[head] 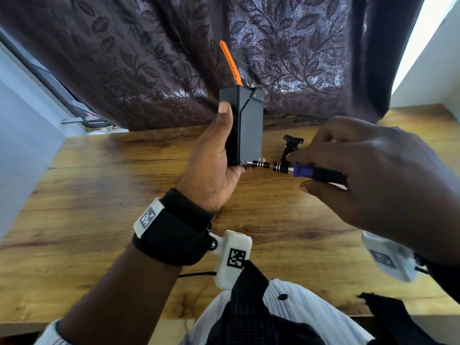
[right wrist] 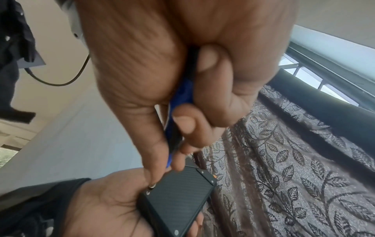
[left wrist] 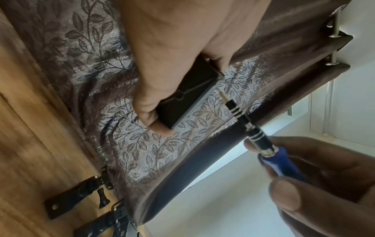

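My left hand point(head: 219, 155) grips a black rectangular box point(head: 250, 128) upright above the wooden table, thumb along its left side. An orange blade-like piece point(head: 230, 62) sticks up from the box's top. My right hand point(head: 361, 168) holds a blue-handled screwdriver point(head: 306, 170), its tip set against a screw at the box's lower right corner. The left wrist view shows the box point(left wrist: 186, 96) from below with the screwdriver point(left wrist: 253, 131) meeting its corner. In the right wrist view my fingers curl round the blue handle point(right wrist: 182, 96) above the box point(right wrist: 180, 197).
The wooden table point(head: 99, 195) runs under both hands. A small black bracket point(head: 291, 145) lies on it behind the screwdriver; black brackets point(left wrist: 81, 195) with a thumbscrew lie by the curtain. A dark leaf-patterned curtain point(head: 174, 58) hangs at the back edge.
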`<state>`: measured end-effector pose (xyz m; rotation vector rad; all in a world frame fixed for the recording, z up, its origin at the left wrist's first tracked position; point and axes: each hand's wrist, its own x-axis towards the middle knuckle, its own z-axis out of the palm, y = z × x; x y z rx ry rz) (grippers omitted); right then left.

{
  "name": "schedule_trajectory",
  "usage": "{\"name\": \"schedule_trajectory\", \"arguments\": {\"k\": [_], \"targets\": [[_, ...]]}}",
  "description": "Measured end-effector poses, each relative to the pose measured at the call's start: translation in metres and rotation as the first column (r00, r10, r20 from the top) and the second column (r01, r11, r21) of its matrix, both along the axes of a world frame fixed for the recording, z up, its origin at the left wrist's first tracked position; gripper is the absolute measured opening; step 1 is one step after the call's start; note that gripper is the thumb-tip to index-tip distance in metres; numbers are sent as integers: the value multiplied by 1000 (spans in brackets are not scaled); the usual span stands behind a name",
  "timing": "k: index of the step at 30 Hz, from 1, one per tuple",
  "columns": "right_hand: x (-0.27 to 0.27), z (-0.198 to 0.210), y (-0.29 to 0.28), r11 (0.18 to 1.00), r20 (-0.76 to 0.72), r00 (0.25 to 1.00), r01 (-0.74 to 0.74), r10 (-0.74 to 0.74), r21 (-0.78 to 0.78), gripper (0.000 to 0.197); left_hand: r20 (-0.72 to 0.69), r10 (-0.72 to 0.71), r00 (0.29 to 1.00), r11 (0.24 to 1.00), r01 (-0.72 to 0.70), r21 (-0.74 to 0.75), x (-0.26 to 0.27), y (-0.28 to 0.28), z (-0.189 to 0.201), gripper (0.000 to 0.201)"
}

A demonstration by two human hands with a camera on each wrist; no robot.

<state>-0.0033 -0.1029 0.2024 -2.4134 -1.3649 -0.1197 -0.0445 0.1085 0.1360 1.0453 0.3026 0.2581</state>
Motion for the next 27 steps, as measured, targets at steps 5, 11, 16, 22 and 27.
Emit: {"name": "schedule_trajectory", "arguments": {"k": [5,11,16,22,27], "targets": [[1,-4,4,995,-54,997,63,-59,78,12,-12,55,998,995,-54,83,1,1,5,49],[2,-9,12,984,-263,953,169,-148,56,22,-9,63,998,988,-61,143,-1,3,2,50],[-1,-12,16,978,-237,952,206,-194,25,24,20,79,997,985,-81,153,0,5,4,48],[-1,-12,13,967,-247,955,204,-162,153,31,21,60,998,985,-62,161,0,1,-1,49],[3,-19,12,977,-282,944,200,-170,79,31,-14,58,998,989,-56,135,-1,-1,-7,46]]}}
